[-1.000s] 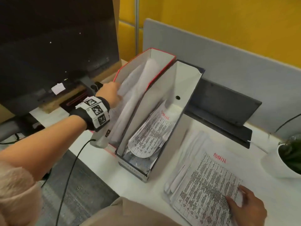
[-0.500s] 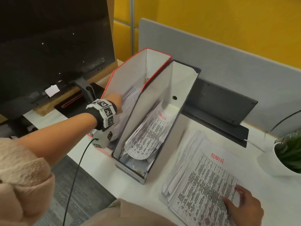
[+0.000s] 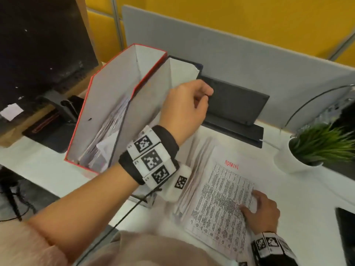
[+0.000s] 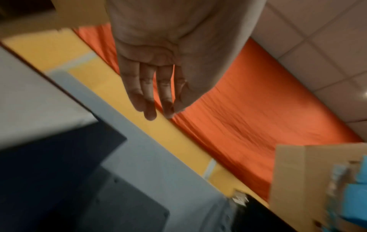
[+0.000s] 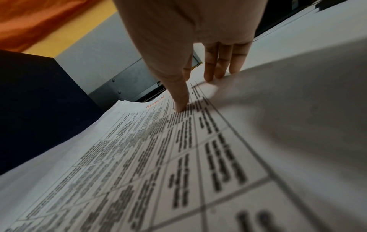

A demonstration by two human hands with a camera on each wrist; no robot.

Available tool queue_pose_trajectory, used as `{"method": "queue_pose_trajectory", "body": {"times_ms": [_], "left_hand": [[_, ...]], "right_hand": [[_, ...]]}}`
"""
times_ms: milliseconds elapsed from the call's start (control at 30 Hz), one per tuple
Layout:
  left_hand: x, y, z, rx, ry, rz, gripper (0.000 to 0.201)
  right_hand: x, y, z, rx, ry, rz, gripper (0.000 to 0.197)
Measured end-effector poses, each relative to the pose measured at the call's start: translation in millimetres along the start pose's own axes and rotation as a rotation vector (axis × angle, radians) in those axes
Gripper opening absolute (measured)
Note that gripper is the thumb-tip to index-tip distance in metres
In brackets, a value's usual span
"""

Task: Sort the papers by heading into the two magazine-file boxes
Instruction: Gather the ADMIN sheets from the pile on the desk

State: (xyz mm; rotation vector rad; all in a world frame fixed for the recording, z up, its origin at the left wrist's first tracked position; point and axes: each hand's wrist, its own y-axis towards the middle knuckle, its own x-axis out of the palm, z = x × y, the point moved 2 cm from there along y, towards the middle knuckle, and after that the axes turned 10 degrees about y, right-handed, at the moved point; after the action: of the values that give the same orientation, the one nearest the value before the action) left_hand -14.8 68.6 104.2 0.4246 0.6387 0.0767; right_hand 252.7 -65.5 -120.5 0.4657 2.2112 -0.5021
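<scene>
A red-edged magazine-file box [image 3: 107,73] stands at the left with several papers [image 3: 107,135] inside. A dark box [image 3: 198,67] stands right beside it, mostly hidden by my left arm. My left hand [image 3: 184,106] hovers over the dark box with loosely curled fingers and holds nothing. The left wrist view shows that left hand [image 4: 155,102] relaxed and empty. A loose stack of papers [image 3: 194,164] lies on the white desk, topped by a sheet headed ADMIN [image 3: 221,198] in red. My right hand [image 3: 257,208] pinches that ADMIN sheet [image 5: 158,157] at its right edge: the right hand [image 5: 198,92] has its thumb on top and its fingertips behind the raised edge.
A dark monitor [image 3: 38,45] stands at the left. A grey partition [image 3: 230,50] and a dark stand [image 3: 234,104] close the back. A potted plant [image 3: 322,143] sits at the right, and a dark flat device [image 3: 345,227] lies at the right edge.
My left hand came out of the red box without the paper and moved right, over the dark box. The right hand stayed on the ADMIN sheet.
</scene>
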Motion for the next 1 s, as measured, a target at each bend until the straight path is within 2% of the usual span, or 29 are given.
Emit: {"method": "queue_pose_trajectory", "body": {"times_ms": [67, 133, 300, 400, 533, 667, 767, 833, 900, 1000], "left_hand": [[34, -17, 8, 0.019, 0.009, -0.119, 0.016], [68, -32, 1, -0.021, 0.083, -0.252, 0.016], [131, -66, -52, -0.316, 0.375, -0.714, 0.025], [145, -80, -78, -0.424, 0.518, -0.827, 0.029], [150, -81, -90, -0.415, 0.511, -0.747, 0.032], [152, -79, -88, -0.397, 0.467, -0.675, 0.027], [151, -81, -87, -0.364, 0.507, -0.680, 0.034], [147, -82, -86, -0.312, 0.501, -0.630, 0.032], [143, -84, -82, -0.257, 0.400, -0.513, 0.018], [141, -88, -74, -0.270, 0.157, -0.418, 0.027]], "right_hand": [[-1, -1, -2, 0.008, 0.020, 0.005, 0.062], [-1, -3, -3, 0.012, 0.029, -0.001, 0.061], [-1, -9, 2, 0.025, 0.086, -0.005, 0.062], [1, -12, 3, 0.000, 0.114, -0.049, 0.067], [3, -15, 4, -0.025, 0.186, -0.068, 0.075], [3, -12, 7, 0.033, 0.268, 0.002, 0.088], [1, -7, 9, 0.072, 0.323, 0.030, 0.091], [-2, -2, 10, 0.093, 0.342, 0.027, 0.093], [-5, 1, 10, 0.105, 0.333, 0.029, 0.095], [-9, 6, 9, 0.118, 0.376, 0.048, 0.097]]}}
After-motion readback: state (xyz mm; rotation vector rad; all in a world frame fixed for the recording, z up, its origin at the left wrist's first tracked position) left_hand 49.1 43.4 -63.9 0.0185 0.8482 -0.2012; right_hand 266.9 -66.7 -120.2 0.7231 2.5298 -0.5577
